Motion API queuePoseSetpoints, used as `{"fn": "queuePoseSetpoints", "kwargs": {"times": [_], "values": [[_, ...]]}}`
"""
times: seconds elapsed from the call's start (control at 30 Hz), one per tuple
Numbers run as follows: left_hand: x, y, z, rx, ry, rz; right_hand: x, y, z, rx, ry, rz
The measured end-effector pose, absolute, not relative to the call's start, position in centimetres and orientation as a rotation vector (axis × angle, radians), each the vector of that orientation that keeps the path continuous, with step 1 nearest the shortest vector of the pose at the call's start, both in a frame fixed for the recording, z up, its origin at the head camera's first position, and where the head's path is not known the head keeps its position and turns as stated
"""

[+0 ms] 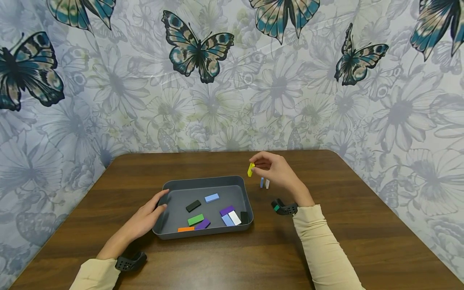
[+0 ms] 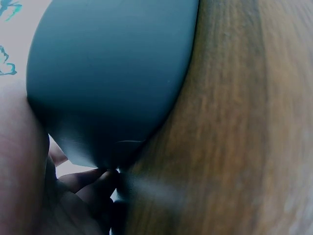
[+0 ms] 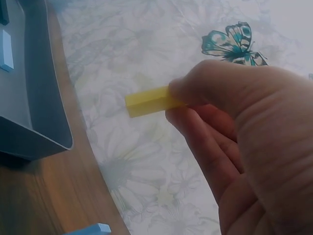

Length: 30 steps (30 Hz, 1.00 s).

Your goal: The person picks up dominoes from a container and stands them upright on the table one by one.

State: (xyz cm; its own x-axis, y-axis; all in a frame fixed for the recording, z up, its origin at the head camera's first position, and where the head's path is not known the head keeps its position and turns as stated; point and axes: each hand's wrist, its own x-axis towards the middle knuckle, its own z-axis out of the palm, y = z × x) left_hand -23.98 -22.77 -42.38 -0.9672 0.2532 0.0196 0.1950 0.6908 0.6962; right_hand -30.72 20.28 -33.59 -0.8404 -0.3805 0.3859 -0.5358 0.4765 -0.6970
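Observation:
My right hand [image 1: 277, 169] pinches a yellow block [image 1: 251, 169] between thumb and fingertips, above the table. In the right wrist view, one end of the block sticks out past the thumb. Just below that hand, a blue block [image 1: 262, 183] and a white block [image 1: 267, 184] stand upright, slightly apart. A grey tray [image 1: 206, 184] sits to the left of them. My left hand [image 1: 145, 217] holds the tray's left edge, with thumb and forefinger at the rim. In the left wrist view, other fingers [image 2: 93, 191] are curled by the outer wall, in shadow.
Inside the tray lie several loose blocks, among them a green block [image 1: 195, 219], an orange block [image 1: 186, 229] and a white block [image 1: 235, 218]. The brown wooden table [image 1: 203, 262] ends at the back against a butterfly-print cloth [image 1: 232, 100].

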Motion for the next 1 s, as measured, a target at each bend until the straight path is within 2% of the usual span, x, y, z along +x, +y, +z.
{"fn": "queuePoseSetpoints", "kwargs": {"times": [1.0], "values": [[-24.1, -22.9, -42.4, 0.366, 2.782, 1.174, -31.4, 23.2, -34.1, 0.643, -2.574, 1.237]]}}
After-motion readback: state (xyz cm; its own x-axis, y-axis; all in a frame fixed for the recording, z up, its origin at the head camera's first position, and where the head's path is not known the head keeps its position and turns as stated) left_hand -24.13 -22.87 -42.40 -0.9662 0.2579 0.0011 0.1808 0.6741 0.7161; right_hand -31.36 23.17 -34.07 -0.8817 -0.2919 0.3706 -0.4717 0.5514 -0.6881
